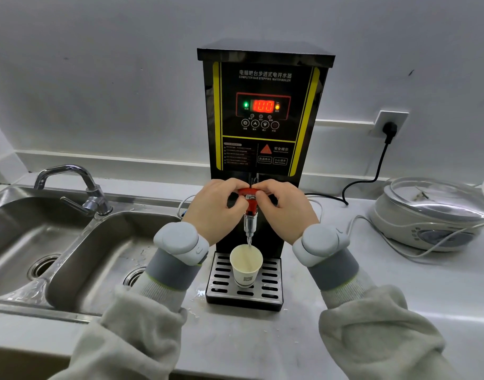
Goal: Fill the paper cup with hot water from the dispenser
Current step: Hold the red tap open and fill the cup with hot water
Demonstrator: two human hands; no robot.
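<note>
A black hot water dispenser (265,111) with yellow stripes stands against the wall, its red display reading 100. Its red tap handle (249,193) sits above a metal spout (250,224). My left hand (217,208) grips the handle from the left and my right hand (286,209) grips it from the right. A thin stream of water runs from the spout into a white paper cup (245,267). The cup stands upright on the slotted drip tray (271,283) directly under the spout.
A double steel sink (79,250) with a chrome faucet (76,185) lies to the left. A white cooker with a glass lid (432,212) sits at the right, white cables trailing. A black plug (390,130) is in the wall socket. A small puddle (199,293) lies beside the tray.
</note>
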